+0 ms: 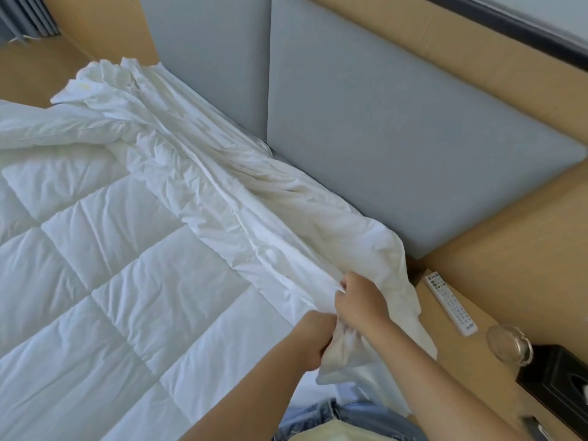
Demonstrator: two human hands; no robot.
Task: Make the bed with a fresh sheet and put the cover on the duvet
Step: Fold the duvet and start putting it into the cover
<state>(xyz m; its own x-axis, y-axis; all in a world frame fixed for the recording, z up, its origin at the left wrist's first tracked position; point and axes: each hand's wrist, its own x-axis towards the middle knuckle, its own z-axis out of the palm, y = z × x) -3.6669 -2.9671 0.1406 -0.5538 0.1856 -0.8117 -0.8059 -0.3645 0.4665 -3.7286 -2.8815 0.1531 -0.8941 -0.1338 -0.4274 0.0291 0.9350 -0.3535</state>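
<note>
Quick tally here: 1 white quilted duvet (105,281), and 1 crumpled white fabric cover (241,202). That's 2 pieces of bedding. Grey padded headboard panels, 2 of them: the nearer panel (397,122) and the farther panel (210,52). On to the small stuff: 1 long white remote control (451,302), 1 round clear glass dish (509,343), 1 black box (560,380). And 2 bare hands in shot, the left hand (313,338) and the right hand (359,300).
</note>
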